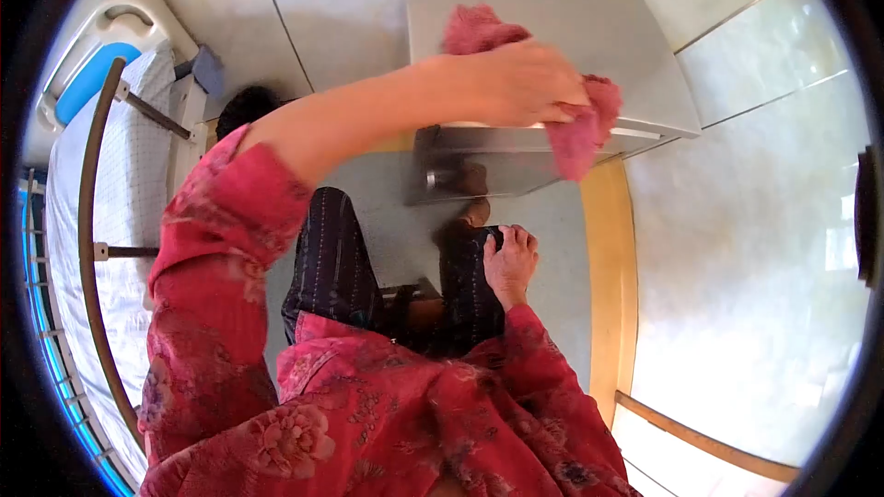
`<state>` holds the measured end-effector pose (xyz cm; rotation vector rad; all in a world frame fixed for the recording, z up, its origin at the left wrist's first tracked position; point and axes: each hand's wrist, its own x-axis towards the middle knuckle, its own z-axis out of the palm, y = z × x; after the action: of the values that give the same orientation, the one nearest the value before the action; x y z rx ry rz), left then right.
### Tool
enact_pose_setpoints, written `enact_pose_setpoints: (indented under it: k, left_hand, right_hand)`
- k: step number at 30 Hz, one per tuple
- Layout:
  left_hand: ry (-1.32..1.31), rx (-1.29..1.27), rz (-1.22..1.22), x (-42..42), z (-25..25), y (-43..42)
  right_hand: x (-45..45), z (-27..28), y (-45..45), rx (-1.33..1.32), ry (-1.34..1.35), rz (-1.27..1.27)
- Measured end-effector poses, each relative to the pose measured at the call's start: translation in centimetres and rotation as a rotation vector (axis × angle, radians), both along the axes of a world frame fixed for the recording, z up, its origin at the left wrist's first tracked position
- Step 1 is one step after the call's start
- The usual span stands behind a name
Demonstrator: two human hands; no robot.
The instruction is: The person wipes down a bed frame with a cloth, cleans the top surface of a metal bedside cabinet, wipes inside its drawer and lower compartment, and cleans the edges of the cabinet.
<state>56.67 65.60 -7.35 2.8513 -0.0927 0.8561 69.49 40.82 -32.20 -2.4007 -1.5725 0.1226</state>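
Observation:
My left hand (520, 83) is closed on a crumpled pink cloth (585, 133), which sticks out on both sides of the fingers. It is at the front edge of a grey cabinet (552, 0) with a shiny front, and part of the cloth hangs past that edge. Motion blurs this hand slightly. Whether the cloth touches the cabinet, I cannot tell. My right hand (512, 262) rests palm down on my right knee, on dark striped trousers, with its fingers lying over the knee and nothing visible in it.
At the left is a bed with a white sheet (83, 184), a brown side rail (89, 221) and a blue and cream end board (97, 78). A pale marbled wall (737, 248) is at the right, above a yellow strip (610, 267). A dark round object (247, 109) is partly hidden behind my left arm.

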Motion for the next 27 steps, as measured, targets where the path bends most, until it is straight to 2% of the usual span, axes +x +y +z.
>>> enact_pose_setpoints:
  k: [1, 3, 6, 8, 12, 14, 18, 20, 22, 24, 26, 27]
  left_hand:
    - [-0.012, -0.009, -0.039, 2.5, 0.0, 0.1]
    - [0.208, -0.117, -0.050, 8.9, 0.2, 1.2]
    - [0.317, -0.126, -0.029, 15.6, 1.7, 0.6]
    - [0.464, -0.116, 0.117, 20.3, 1.9, 0.5]
    - [0.394, -0.221, 0.207, 25.1, 1.4, -0.7]
    - [0.124, -0.089, 0.371, 27.0, -0.1, -1.2]
    - [0.119, 0.015, 0.489, 26.1, -0.1, -3.0]
    - [0.234, -0.039, 0.346, 23.7, 0.5, -2.7]
    - [0.249, -0.069, 0.326, 20.2, 1.0, -3.4]
    - [0.266, -0.105, 0.309, 16.3, 0.3, -3.6]
    - [0.131, 0.132, 0.274, 12.5, -0.8, -3.4]
    - [0.041, 0.159, 0.274, 10.8, -1.8, -3.1]
  right_hand:
    - [0.2, -0.4, 0.0, 0.031, -0.013, -0.006]
    - [0.5, -0.4, 0.1, 0.020, -0.002, -0.009]
    - [1.1, -0.3, 0.3, -0.003, 0.018, -0.005]
    - [1.4, -0.4, 0.4, -0.014, -0.013, 0.004]
    - [1.6, 0.4, -0.1, 0.101, 0.121, -0.002]
    - [1.5, 0.8, -0.4, 0.077, 0.076, 0.037]
    - [1.7, -0.5, -0.9, 0.081, 0.182, -0.019]
    - [1.6, -1.2, -0.3, 0.099, 0.261, -0.043]
    - [1.2, -1.2, -0.1, 0.107, 0.306, -0.055]
    - [0.7, -0.7, -0.2, 0.011, -0.024, -0.002]
    - [0.1, -0.6, -0.4, 0.031, -0.033, -0.003]
    - [-0.1, -0.6, -0.5, 0.023, -0.021, 0.000]
